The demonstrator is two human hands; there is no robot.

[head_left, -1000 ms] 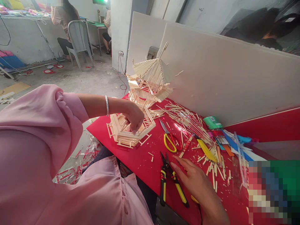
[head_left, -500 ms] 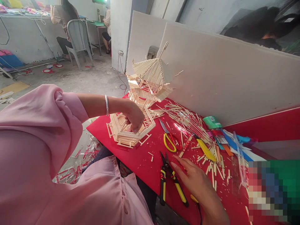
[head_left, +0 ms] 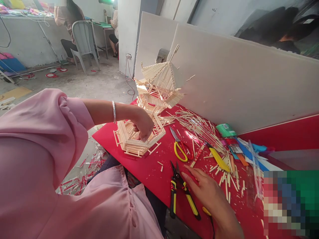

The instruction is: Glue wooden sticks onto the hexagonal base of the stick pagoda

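Note:
My left hand (head_left: 145,125) reaches into a hexagonal frame of pale wooden sticks (head_left: 136,146). Its fingers are curled and point down inside the frame; whatever they may pinch is hidden. On the right, my right hand (head_left: 205,187) lies low over the red tabletop (head_left: 147,166), fingers stretched forward. Its fingertips are close to a red-marked stick (head_left: 197,155) and beside black-and-yellow pliers (head_left: 176,177), whose handles are spread. Scissors (head_left: 180,150) with yellow and red handles lie between the hands. Behind the frame stands a tiered stick pavilion (head_left: 161,78) with a pointed roof.
Loose sticks (head_left: 199,124) spread across the table's back. A yellow cutter knife (head_left: 219,159), a green roll (head_left: 225,130) and plastic strips lie at the right. A yellow piece (head_left: 206,211) with a dark cord is by my right wrist. White boards (head_left: 236,79) stand behind.

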